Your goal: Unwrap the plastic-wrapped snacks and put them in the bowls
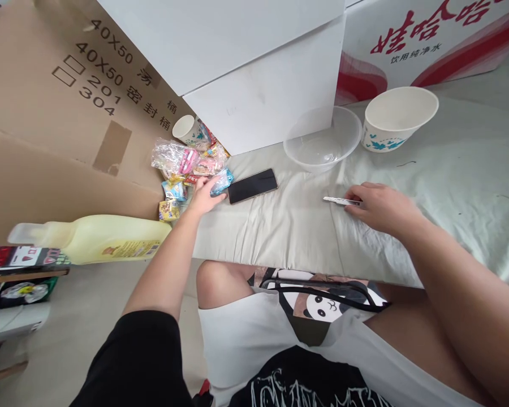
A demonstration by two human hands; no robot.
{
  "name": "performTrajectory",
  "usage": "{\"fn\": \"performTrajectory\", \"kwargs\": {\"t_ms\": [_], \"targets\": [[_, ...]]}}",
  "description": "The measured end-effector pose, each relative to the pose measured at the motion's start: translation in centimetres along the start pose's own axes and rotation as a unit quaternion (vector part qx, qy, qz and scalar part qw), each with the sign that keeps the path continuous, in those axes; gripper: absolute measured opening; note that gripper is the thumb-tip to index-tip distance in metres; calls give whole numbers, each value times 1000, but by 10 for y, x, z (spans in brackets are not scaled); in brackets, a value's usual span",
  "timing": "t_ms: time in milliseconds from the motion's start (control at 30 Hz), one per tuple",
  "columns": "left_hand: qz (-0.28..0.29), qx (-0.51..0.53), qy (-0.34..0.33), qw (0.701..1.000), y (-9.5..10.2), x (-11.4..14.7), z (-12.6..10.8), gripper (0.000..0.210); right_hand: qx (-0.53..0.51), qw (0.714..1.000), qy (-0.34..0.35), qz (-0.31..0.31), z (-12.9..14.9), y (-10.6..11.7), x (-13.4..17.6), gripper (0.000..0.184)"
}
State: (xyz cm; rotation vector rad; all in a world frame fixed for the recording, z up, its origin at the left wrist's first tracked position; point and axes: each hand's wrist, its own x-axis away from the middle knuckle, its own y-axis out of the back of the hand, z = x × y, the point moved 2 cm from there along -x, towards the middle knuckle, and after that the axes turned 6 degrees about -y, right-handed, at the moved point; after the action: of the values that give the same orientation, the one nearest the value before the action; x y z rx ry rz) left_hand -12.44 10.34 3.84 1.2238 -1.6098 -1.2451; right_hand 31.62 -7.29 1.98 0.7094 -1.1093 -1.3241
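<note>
My left hand is at the right side of a pile of wrapped snacks, with thumb and fingers closed about a small blue snack packet. Just right of it lies a dark-screened phone, flat on the pale cloth. My right hand rests low over the cloth, gripping a slim utility knife whose blade points left. The palm hides most of the knife's handle. Other packets by my left hand include a pink one in clear plastic and a yellow one.
A clear plastic bowl and a large paper cup stand at the back. Another paper cup tilts behind the snacks. White boxes and a brown carton wall the back and left. A yellow bottle lies at the left edge.
</note>
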Motion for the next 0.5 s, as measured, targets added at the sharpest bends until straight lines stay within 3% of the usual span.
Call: {"fn": "performTrajectory", "kwargs": {"t_ms": [100, 200, 267, 333, 400, 433, 467, 500], "targets": [[23, -14, -51, 998, 5, 2, 0, 57, -2, 1000, -4, 9, 3, 1, 0, 25], [7, -29, -84, 996, 15, 5, -3, 47, -5, 1000, -6, 1, 4, 2, 1, 25], [-42, -24, -59, 997, 24, 10, -4, 40, -12, 1000, -8, -7, 4, 3, 3, 24], [-122, 27, 7, 992, 34, 18, -5, 31, -34, 999, -7, -22, 6, 5, 4, 22], [-209, 166, 80, 960, 40, 32, -11, 24, -86, 995, -13, -58, 11, 5, 6, 18], [-230, 269, 107, 929, 39, 40, -17, 22, -128, 988, -19, -78, 16, 4, 6, 16], [-224, 385, 127, 886, 35, 47, -28, 20, -183, 978, -23, -95, 21, 2, 7, 15], [-174, 502, 137, 836, 26, 53, -42, 19, -249, 963, -24, -105, 29, -2, 8, 14]]}}
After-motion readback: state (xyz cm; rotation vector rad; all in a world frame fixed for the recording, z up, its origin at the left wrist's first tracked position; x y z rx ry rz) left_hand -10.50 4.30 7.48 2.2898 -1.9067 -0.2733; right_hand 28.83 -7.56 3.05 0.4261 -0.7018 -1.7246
